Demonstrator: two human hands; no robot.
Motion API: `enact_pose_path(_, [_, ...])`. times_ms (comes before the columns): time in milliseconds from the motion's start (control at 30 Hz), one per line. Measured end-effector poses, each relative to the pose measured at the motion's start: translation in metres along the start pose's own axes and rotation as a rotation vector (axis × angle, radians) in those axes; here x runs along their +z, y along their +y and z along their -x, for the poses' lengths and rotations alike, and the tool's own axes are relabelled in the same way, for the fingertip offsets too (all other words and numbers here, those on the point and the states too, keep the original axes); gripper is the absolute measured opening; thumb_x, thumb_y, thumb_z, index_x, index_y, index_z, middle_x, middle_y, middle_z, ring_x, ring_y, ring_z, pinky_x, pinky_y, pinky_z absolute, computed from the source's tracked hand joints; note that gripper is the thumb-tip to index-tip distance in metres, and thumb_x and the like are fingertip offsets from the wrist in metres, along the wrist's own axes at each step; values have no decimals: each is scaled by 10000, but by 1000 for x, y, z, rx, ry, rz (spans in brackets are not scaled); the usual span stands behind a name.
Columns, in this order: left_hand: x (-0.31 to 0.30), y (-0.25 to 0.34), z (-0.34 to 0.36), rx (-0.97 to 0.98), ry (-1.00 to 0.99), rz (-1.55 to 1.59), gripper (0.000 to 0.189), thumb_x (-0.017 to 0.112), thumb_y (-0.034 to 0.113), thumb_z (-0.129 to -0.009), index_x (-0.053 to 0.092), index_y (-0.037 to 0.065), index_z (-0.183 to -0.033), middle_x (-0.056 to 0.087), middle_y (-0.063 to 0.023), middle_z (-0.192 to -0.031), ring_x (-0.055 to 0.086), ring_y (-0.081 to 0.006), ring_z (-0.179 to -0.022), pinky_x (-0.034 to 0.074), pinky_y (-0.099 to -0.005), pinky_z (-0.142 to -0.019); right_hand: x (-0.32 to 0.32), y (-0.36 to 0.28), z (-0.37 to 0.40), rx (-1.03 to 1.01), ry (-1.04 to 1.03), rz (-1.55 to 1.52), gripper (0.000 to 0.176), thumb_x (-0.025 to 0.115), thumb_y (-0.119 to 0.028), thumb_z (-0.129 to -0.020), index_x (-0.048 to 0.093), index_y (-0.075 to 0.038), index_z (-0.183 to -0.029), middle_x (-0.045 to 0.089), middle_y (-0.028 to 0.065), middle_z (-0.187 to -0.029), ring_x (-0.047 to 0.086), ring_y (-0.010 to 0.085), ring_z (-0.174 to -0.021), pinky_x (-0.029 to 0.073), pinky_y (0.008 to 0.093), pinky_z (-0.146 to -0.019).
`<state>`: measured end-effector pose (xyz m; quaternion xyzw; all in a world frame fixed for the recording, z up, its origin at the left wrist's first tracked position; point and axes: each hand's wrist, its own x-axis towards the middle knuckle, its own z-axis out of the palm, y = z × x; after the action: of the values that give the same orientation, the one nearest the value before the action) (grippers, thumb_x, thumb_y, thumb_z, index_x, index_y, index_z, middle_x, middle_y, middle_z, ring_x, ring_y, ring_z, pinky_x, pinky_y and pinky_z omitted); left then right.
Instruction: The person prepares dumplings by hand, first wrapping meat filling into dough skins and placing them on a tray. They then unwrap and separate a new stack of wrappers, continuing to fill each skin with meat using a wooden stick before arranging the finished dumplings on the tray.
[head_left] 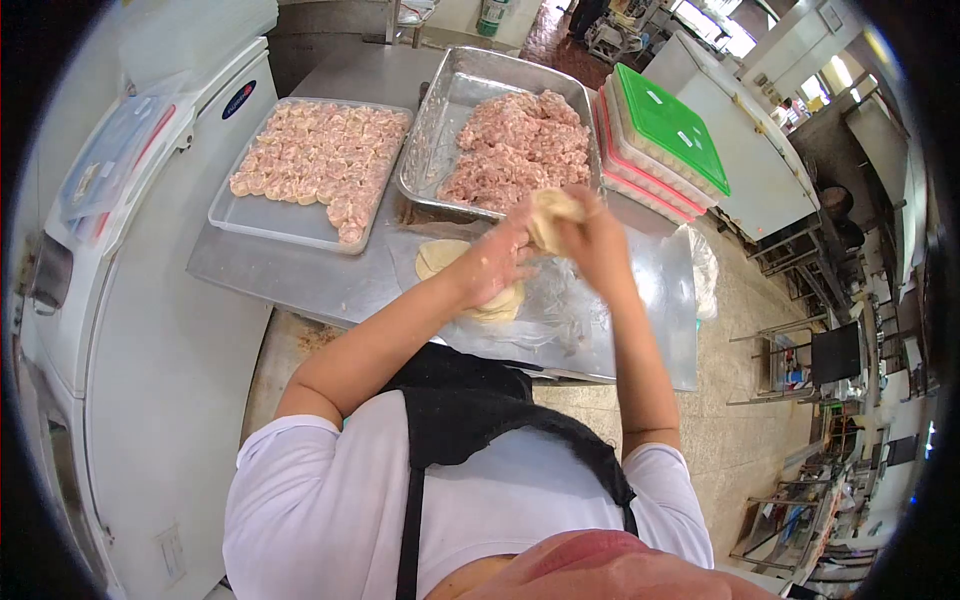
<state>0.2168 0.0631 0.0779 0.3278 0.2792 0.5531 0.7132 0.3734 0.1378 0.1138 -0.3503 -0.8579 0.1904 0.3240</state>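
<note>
Pale, round dough wrappers (551, 222) are bunched between my two hands, just in front of the metal pan. My right hand (596, 247) is closed round their right side. On the other side, my left hand (493, 262) has its upper fingers at their edge; it is a little blurred and bits of meat cling to it. Below my left hand, a loose pile of flat dough wrappers (440, 256) lies on the table, partly hidden by my forearm. Pink minced meat (525, 145) fills much of the deep metal pan (440, 110).
To the left, a clear plastic tray (270, 218) carries rows of filled dumplings (315, 150). Stacked trays with a green lid (670, 125) stand right of the pan. Thin plastic sheeting (560, 325) lies on the steel table (660, 345). A white freezer (180, 330) flanks its left side.
</note>
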Motion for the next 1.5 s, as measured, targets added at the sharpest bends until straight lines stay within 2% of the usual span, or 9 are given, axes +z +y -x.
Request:
enact_pose_path(200, [-29,-4,-12,89,-221,459,970,263,810,-817,262,99,-1476,306,-159,-1493,404,-326,-1299,285,-505,-1098,33,-39,3,-387,-407,278,299,581,-154,-890,577,-85,-1181,626,152,-1064,585,357,-1026,459,401,-889])
enact_pose_path(333, [-12,9,-1,24,-230,557,998,273,822,-802,192,107,-1493,282,-162,-1506,347,-375,-1341,249,-624,-1071,1,-2,-22,8,-119,90,298,585,-134,-864,613,-124,-1161,657,150,-998,644,363,-859,523,393,-762])
enact_pose_path(433, [-14,6,-10,9,-304,566,1028,285,841,-780,179,107,-1492,247,-156,-1522,307,-387,-1363,232,-671,-1054,40,-29,13,-198,-342,581,373,617,-161,-837,590,-103,-1205,672,163,-996,663,354,-847,541,391,-717])
enact_pose_path(533, [-17,3,-9,-3,-295,546,1027,297,851,-766,213,120,-1483,265,-140,-1516,315,-389,-1356,265,-677,-1035,37,-13,9,-326,-236,-45,433,646,-151,-810,573,-113,-1236,671,158,-930,654,366,-800,535,391,-708])
enact_pose_path(667, [-7,6,-1,45,-176,468,996,323,836,-777,256,130,-1475,379,-130,-1447,392,-374,-1308,303,-633,-1040,-4,7,-19,-195,-158,168,476,679,-142,-780,569,-111,-1242,588,181,-972,573,359,-913,472,410,-815])
enact_pose_path(767, [-33,-11,-23,-91,-326,1026,1002,311,837,-778,258,121,-1478,341,-108,-1479,386,-369,-1311,293,-606,-1060,34,-32,20,-199,-152,348,463,670,-144,-790,569,-96,-1240,558,172,-1063,553,369,-983,457,429,-837])
enact_pose_path(1267, [-24,-19,-15,-55,-360,549,1031,308,842,-774,258,88,-1476,287,-83,-1515,348,-312,-1353,300,-512,-1084,58,-18,41,-337,-11,4,356,674,-190,-805,628,-129,-1152,677,154,-860,646,354,-775,518,435,-642])
enact_pose_path(1300, [-23,-17,-9,-61,-354,544,1031,308,842,-774,258,88,-1476,287,-83,-1515,348,-312,-1353,300,-512,-1084,62,0,30,-15,-138,143,347,661,-189,-817,625,-133,-1158,672,165,-843,646,358,-764,518,420,-658])
enact_pose_path(1500, [-13,24,22,63,-215,360,1056,233,877,-752,260,114,-1482,225,-112,-1536,319,-343,-1358,290,-584,-1052,-57,-19,-21,-31,151,113,338,590,-236,-891,603,-135,-1213,681,97,-805,672,212,-765,532,367,-696])
